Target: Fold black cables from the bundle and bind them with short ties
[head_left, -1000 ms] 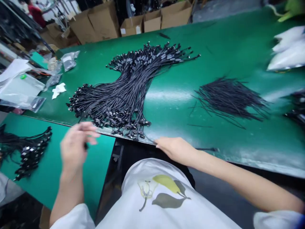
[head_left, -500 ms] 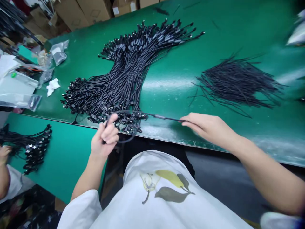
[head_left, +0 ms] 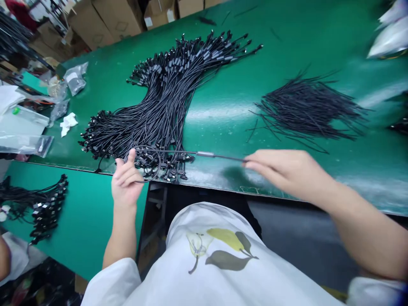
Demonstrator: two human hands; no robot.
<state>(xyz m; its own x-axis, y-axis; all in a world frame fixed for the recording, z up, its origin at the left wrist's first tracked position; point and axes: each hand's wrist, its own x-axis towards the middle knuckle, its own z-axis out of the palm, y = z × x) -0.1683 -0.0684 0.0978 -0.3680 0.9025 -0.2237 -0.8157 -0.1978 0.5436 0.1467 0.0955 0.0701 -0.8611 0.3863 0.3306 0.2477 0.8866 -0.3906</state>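
A thin black cable point(head_left: 178, 151) with a grey sleeve point(head_left: 205, 154) runs between my two hands above the bench's front edge. My left hand point(head_left: 127, 178) is closed on it, index finger raised, and a loop of the cable hangs beside the fingers. My right hand point(head_left: 280, 168) pinches the other end between thumb and fingers; the tip is hidden. Just behind lies a big heap of black cables point(head_left: 162, 97), with connectors at both ends and grey sleeves near the far ends. To the right rests a pile of thin black tubes or strips point(head_left: 314, 106).
The green bench point(head_left: 219, 102) carries plastic bags point(head_left: 75, 78) and a crumpled white scrap point(head_left: 68, 123) on the left. Cardboard boxes point(head_left: 117, 21) line its back. At lower left, more black cables point(head_left: 47, 208) lie on another green table, beside another person's arm point(head_left: 4, 257). White bags point(head_left: 389, 36) sit far right.
My left hand has moved left, drawing the cable straighter, and its index finger now points up. My right hand stays about where it was. The other person's hand has shifted out of sight.
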